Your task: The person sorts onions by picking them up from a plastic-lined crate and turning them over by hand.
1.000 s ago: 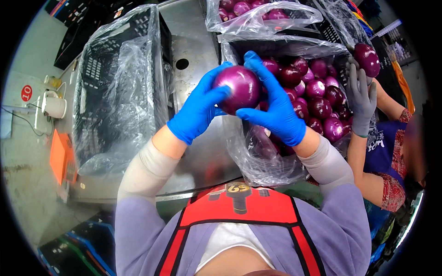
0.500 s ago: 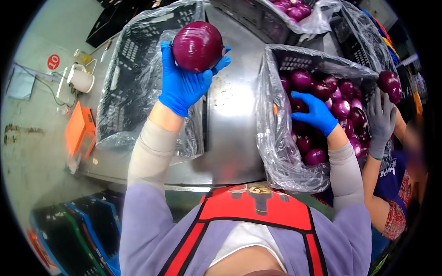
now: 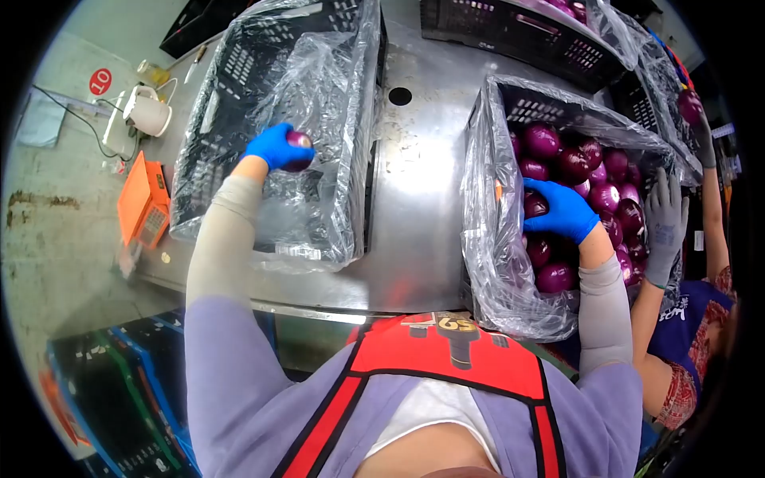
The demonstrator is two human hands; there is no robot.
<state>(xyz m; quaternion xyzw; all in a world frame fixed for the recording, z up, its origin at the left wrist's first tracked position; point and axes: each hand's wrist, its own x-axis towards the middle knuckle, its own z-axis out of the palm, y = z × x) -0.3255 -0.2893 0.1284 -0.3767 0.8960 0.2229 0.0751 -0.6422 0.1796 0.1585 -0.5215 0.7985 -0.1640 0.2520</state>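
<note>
The fingers of the blue-gloved left hand (image 3: 275, 149) are closed around a red onion (image 3: 300, 151), its pale end showing past them. That onion is inside the outline of the left crate (image 3: 227, 92), a black one lined with clear plastic; whether it touches the liner cannot be told. The fingers of the right hand (image 3: 564, 213), also blue-gloved, curve around a dark onion (image 3: 535, 205) in the right crate (image 3: 518, 95); how firmly they grip it is unclear. Many more onions lie heaped about that hand, and clear plastic lines this crate too.

Both crates stand on a metal table (image 3: 418, 183), apart from each other. At the right crate's outer side, a co-worker's grey-gloved hand (image 3: 666, 223) is spread near the onions, while the co-worker's other hand (image 3: 704, 145) holds an onion (image 3: 690, 106) higher up.

Beyond the left crate's outer side sit an orange scale (image 3: 142, 199) and a white jug (image 3: 147, 111). Farther off, another black crate (image 3: 518, 36) contains onions.
</note>
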